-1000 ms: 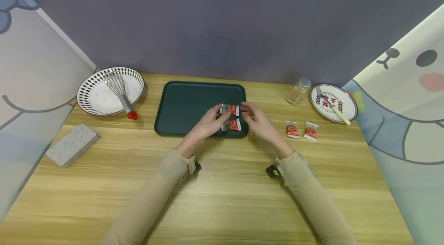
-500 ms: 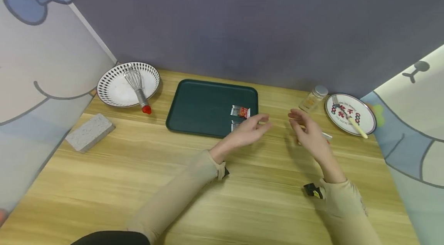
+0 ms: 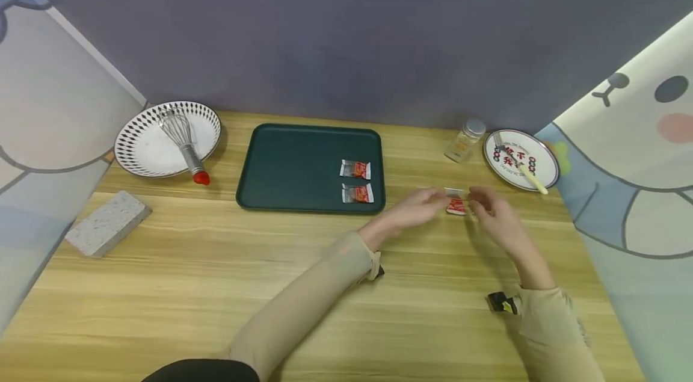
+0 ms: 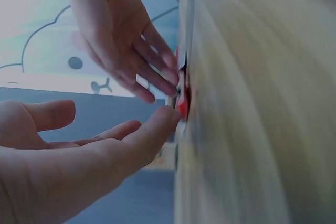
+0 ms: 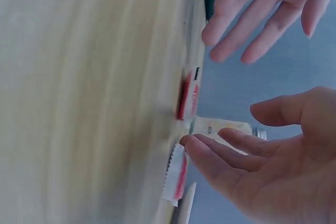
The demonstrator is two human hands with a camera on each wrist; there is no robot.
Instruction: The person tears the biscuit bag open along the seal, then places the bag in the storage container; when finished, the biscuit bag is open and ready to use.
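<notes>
A small red-and-clear wrapped packet (image 3: 456,205) lies on the wooden table between the two hands. On its left, my left hand (image 3: 412,210) reaches in low with relaxed fingers, fingertips close to the wrapper. My right hand (image 3: 500,221) is on the other side, fingers extended and thumb apart in the right wrist view. A second packet (image 5: 176,174) shows there right by the right fingertips; the right hand covers it in the head view. Two similar packets, an upper one (image 3: 355,169) and a lower one (image 3: 357,194), rest on the right part of the dark green tray (image 3: 292,171).
Behind the hands, a spice jar (image 3: 464,140) lies tilted near a small plate (image 3: 495,172) bearing a fork (image 3: 529,176). At left are a patterned bowl (image 3: 130,156) with a whisk (image 3: 189,150) in it and a grey stone block (image 3: 108,224). A dark wall stands behind.
Both hands have left the two packets on the tray and moved right, first spread apart above the table, then down around one of the packets beside the tray. The head view swung and returned.
</notes>
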